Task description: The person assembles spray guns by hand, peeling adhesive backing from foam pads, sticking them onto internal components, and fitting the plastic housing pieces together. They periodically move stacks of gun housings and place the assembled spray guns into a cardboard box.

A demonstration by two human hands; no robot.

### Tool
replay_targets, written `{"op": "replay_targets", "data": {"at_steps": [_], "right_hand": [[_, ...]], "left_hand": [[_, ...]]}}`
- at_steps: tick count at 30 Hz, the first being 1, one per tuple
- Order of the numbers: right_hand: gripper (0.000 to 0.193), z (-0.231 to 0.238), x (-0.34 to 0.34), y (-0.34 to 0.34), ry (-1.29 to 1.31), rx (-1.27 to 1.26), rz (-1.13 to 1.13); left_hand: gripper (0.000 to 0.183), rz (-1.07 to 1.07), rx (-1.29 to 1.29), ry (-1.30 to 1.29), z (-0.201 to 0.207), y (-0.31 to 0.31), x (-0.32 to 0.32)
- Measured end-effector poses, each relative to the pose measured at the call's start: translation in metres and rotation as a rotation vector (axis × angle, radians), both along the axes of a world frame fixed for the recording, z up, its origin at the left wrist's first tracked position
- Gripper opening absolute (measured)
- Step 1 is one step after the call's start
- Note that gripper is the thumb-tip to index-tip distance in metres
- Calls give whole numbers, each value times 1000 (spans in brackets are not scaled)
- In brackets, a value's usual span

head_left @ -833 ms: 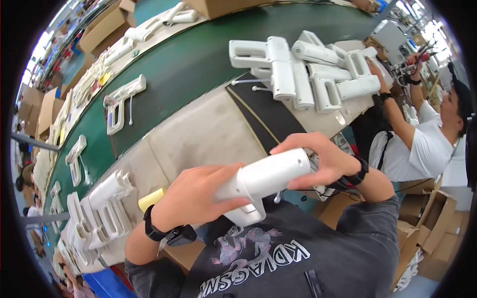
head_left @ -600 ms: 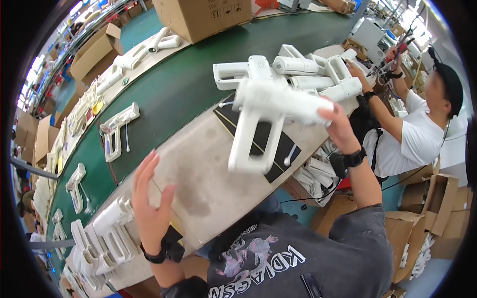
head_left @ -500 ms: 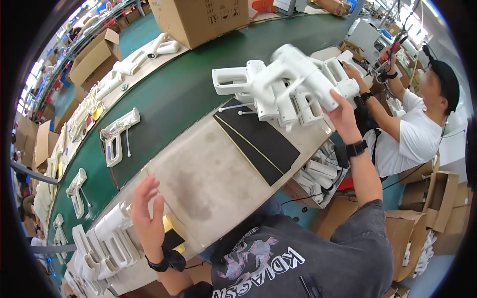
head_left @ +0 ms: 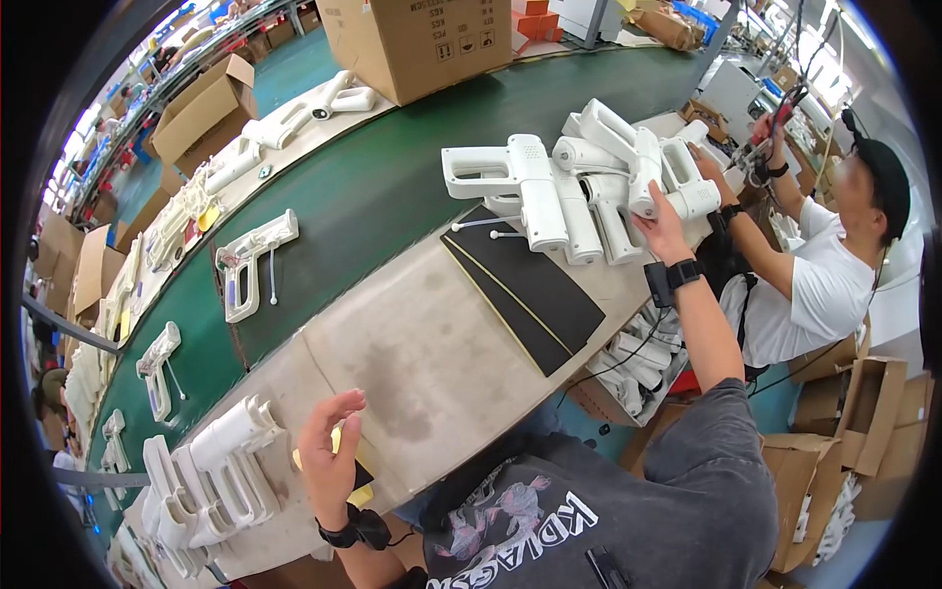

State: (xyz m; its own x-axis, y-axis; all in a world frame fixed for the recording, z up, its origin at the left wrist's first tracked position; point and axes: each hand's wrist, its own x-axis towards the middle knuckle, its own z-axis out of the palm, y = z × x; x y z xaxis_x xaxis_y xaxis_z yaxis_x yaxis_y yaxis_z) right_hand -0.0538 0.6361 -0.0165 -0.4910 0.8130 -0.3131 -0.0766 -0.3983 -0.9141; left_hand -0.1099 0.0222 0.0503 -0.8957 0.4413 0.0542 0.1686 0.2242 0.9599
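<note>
Right hand (head_left: 663,234) grasps a white gun-shaped housing (head_left: 644,165); left hand (head_left: 330,452) is unclenched (brown carton (head_left: 417,49) and shirt (head_left: 677,481) bear printing).

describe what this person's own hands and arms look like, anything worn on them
The left hand and right hand are ungloved. The left wristband and right wristband are black, each with a small, boxy dark unit; a thin dark cable shows beside the left one. The right sleeve is short and faded dark grey; little of the left sleeve shows.
</note>
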Motion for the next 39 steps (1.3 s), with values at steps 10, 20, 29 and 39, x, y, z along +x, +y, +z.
{"op": "replay_targets", "data": {"at_steps": [10, 20, 29, 39], "right_hand": [[65, 1, 18, -1, -362, 651, 129], [50, 80, 25, -243, 60, 664, 911], [40, 44, 53, -292, -53, 580, 1267], [50, 27, 56, -318, -51, 410, 1376]], "left_hand": [[28, 90, -130, -1, -1, -18, -3], [111, 587, -806, 205, -63, -32, -236], [123, 563, -1004, 56, -105, -37, -321], [90, 657, -791, 185, -52, -30, -255]]}}
